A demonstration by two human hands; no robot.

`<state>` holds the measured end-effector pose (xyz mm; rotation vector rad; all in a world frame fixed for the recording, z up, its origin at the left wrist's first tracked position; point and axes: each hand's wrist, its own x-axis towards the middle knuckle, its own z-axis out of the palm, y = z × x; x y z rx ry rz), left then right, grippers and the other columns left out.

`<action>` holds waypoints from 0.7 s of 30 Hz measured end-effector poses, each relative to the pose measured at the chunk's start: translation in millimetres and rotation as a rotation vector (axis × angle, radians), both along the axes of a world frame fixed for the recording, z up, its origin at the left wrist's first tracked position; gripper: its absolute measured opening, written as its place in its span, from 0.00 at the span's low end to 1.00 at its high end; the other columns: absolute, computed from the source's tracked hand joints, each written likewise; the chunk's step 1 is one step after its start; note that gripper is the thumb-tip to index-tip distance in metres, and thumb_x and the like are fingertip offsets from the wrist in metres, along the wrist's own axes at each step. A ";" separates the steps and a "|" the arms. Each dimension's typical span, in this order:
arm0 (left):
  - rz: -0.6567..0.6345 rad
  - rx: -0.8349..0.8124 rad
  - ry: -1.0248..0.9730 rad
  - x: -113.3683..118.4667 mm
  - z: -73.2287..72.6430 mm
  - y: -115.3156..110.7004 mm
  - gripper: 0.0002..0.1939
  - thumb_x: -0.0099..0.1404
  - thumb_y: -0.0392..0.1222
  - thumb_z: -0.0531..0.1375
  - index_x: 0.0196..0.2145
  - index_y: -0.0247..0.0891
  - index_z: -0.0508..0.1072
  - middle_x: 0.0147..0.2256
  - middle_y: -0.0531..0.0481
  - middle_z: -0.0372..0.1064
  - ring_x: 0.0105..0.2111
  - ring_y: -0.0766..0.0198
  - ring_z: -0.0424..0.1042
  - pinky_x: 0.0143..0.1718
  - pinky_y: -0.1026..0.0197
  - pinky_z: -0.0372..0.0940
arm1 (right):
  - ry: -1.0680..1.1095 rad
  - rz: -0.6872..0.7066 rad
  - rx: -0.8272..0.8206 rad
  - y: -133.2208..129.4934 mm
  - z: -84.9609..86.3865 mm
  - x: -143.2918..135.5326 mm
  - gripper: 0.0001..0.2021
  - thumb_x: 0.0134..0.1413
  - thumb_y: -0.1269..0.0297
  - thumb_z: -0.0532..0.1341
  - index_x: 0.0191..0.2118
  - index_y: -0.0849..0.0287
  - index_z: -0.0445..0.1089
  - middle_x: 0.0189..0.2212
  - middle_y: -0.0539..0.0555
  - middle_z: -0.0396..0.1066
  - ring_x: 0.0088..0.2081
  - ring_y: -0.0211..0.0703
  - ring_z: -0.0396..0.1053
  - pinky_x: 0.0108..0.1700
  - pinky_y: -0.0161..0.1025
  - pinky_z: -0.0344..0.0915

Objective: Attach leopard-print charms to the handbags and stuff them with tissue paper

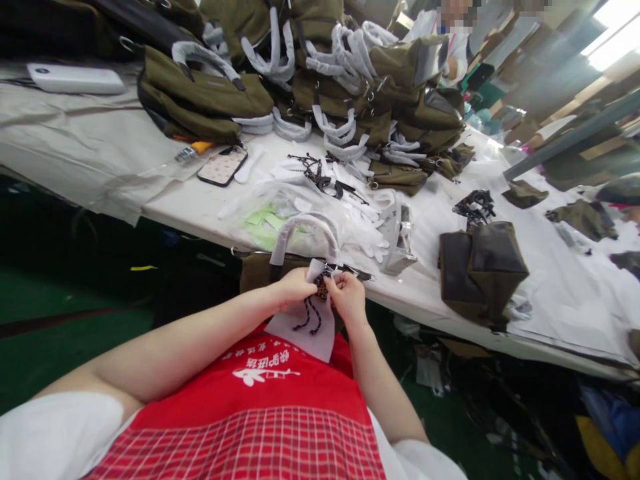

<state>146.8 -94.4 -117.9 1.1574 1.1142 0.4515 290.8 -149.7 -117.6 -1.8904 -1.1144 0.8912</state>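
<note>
- Cord (309, 319), black and braided, hangs in a small loop between my hands, just in front of my red apron (280, 387) and below the edge of the table (200, 213).
- My left hand (295, 288) pinches the top of the cord together with a small patterned tag (323, 291) and a white wrapping sheet (305, 333) that drops down from my fingers.
- My right hand (347, 297) is curled, fingertips pressed on the same tag from the other side (whether it grips the cord itself, I cannot tell).
- Right behind my hands sits an olive bag (257, 270) with a white-wrapped handle (303, 233), its metal fitting close to where I am pinching.
- To do this well, I judge I should keep the pinch close to the tag so the cord does not slip, and let the loose ends hang free rather than twist.
- I would hold the white sheet clear of the cord so it does not get caught in it.
- On the table lie a phone (223, 165), a heap of white gloves (350, 220), more black cords (323, 177), a second dark bag (483, 267), and a big pile of olive bags (350, 87) at the back.
- Another person (453, 40) works at the far side.
</note>
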 end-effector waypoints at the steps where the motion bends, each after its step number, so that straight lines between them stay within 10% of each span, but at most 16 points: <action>1: -0.022 -0.025 -0.012 -1.6 3.3 1.8 0.12 0.50 0.41 0.64 0.32 0.31 0.79 0.30 0.45 0.78 0.34 0.50 0.77 0.38 0.54 0.71 | -0.001 -0.002 0.002 -0.1 -0.9 0.6 0.14 0.48 0.55 0.64 0.22 0.55 0.61 0.11 0.44 0.64 0.14 0.37 0.63 0.20 0.33 0.59; 21: -0.029 0.358 0.324 10.0 -3.7 -8.4 0.15 0.66 0.42 0.52 0.34 0.34 0.77 0.35 0.43 0.78 0.37 0.54 0.75 0.38 0.60 0.65 | 0.288 -0.103 0.015 4.9 -2.9 -17.2 0.10 0.48 0.56 0.62 0.28 0.56 0.64 0.17 0.46 0.71 0.17 0.38 0.69 0.17 0.31 0.63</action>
